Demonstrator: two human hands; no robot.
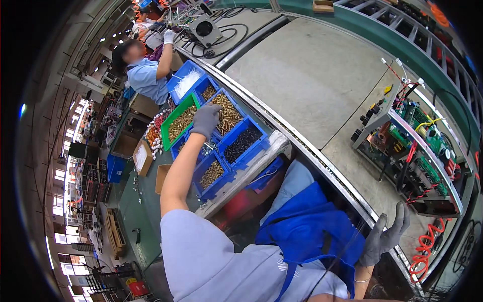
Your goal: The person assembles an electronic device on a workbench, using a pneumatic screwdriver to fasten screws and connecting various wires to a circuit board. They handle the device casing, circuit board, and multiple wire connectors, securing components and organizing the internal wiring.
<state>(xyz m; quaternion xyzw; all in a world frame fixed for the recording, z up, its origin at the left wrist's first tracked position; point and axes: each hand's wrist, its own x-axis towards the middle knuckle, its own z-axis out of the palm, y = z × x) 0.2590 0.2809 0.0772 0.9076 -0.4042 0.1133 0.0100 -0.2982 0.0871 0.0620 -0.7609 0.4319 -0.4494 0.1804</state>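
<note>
My left hand [206, 121], in a grey glove, reaches over the parts bins with its fingers curled at the edge of a blue bin of brass-coloured screws or standoffs [229, 115]. What the fingertips hold, if anything, is hidden. Beside that hand lie a green bin of similar brass parts [182, 123] and a blue bin of small black parts [242, 144]. Nearer me is another blue bin of small brass pieces [212, 173]. My right hand [385, 236], also grey-gloved, is held over the bench's metal edge with fingers spread, holding nothing.
An opened metal unit with green circuit boards and wires [417, 146] stands on the bench at right. A red coiled hose [426, 249] lies near it. At the far left a co-worker [148, 75] works beside a bin of white strips [187, 83]. A boxy device with cables [205, 30] sits farther back.
</note>
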